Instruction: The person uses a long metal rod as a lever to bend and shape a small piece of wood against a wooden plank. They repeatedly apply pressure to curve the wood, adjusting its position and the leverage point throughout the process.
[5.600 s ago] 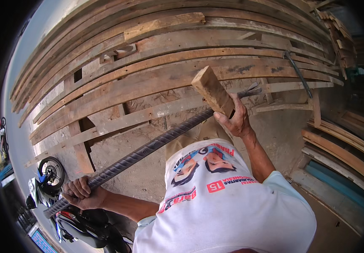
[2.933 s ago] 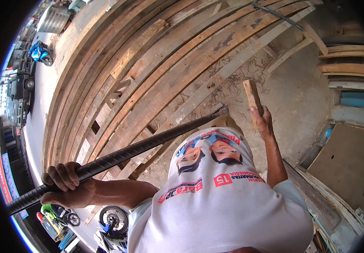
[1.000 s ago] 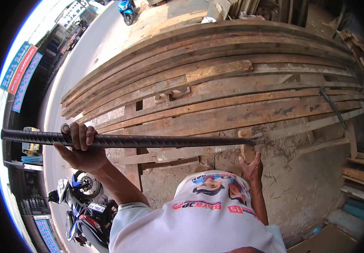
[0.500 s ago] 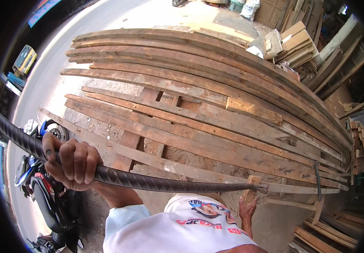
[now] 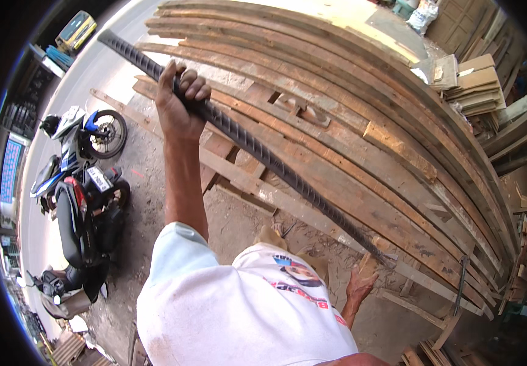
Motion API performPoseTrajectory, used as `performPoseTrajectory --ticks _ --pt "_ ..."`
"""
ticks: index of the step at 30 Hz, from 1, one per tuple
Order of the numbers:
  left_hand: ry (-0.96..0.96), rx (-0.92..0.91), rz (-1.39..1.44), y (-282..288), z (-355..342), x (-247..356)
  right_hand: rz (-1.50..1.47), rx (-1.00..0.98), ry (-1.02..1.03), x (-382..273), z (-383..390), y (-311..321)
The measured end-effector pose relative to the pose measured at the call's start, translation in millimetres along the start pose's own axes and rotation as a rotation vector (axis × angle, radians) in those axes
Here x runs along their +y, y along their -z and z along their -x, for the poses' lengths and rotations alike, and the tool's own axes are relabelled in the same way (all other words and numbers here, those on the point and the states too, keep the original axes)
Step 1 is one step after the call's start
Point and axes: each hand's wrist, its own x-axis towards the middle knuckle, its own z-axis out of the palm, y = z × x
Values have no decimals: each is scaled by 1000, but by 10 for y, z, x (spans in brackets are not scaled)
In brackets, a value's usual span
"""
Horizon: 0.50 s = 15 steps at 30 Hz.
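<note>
My left hand is wrapped round the upper part of a long, dark ribbed steel bar. The bar slants down to the right across the planks. Its lower tip meets the edge of the nearest plank, beside a short wooden block. Low on the right, my right hand grips the near end of that block, thumb on one side and fingers on the other. Whether the bar's tip sits under or against the plank is too small to tell.
Several long weathered planks lie side by side on cross timbers, with a short offcut on top. Parked motorcycles stand at the left. Stacked boards are at the far right. A metal clamp-like bar crosses the plank ends.
My left hand has swung the bar's upper end up and away from me, so the bar now slants steeply. My right hand stays at the block. The whole view has shifted.
</note>
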Motion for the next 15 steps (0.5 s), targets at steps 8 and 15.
performPoseTrajectory --ticks 8,15 --pt "88 -9 -130 388 -87 532 -104 -148 177 156 -73 11" --pt "-63 102 -111 -118 58 310 -98 -62 162 214 3 -65"
